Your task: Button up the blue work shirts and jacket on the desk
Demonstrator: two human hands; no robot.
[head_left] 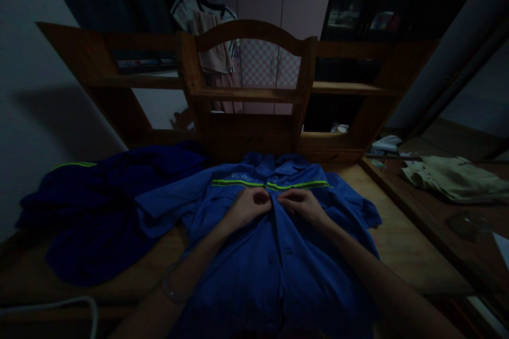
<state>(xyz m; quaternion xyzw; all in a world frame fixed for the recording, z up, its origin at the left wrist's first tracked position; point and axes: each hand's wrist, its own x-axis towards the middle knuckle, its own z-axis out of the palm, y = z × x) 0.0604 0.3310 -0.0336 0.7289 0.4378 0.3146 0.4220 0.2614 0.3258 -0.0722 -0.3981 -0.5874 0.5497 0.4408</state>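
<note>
A blue work shirt [242,243] with a yellow-green stripe across the chest lies face up on the wooden desk, its collar away from me. Just below the stripe, my left hand [250,205] pinches one side of the front opening. Opposite it, my right hand [302,205] pinches the other front edge, fingertips almost meeting the left ones. Any button between the fingers is hidden. Lower down, the front hangs apart, and a button [288,250] shows on the right panel.
A darker blue garment [119,212] is heaped at the left. Behind the shirt rises a wooden shelf rack [248,96]. Folded pale cloth [457,177] and a glass dish [469,223] sit on the surface at right. A white cable [51,304] crosses the lower left.
</note>
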